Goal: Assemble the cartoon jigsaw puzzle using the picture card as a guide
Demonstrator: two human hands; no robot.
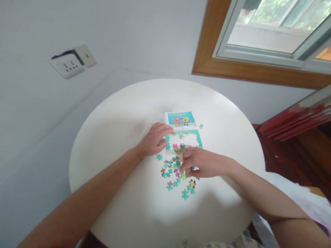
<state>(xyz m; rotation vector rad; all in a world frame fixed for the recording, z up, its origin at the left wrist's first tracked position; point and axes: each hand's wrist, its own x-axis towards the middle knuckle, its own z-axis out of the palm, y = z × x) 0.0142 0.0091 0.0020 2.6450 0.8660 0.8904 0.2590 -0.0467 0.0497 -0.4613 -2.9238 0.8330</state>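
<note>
- Puzzle (199, 138): flat, rectangular, teal printed border with a knobbed inner edge around a plain white middle; lies on the desk (111, 137) between the hands. Pink, yellow and grey printed pieces sit along its lower inner edge.
- Picture card (180, 120): thin, smooth, teal print of cartoon figures with white margins; just beyond the puzzle.
- Loose pieces (177, 173): small, flat, knobbed and notched; teal, pink and yellow; scattered on the near side, some overlapping.
- Single piece (201, 126): teal, apart from the rest, just right of the card.
- Left hand (156, 138): grip spread, fingers extended with thumb parted; fingertips at the border's upper left corner.
- Right hand (198, 162): fingers bent over the loose pieces and the puzzle's lower edge; cannot tell whether its grip pinches a piece.
- Desk: white, smooth, rounded top with a soft sheen and faint grey smudges.
- Window frame (207, 44): brown wood trim, straight-edged.
</note>
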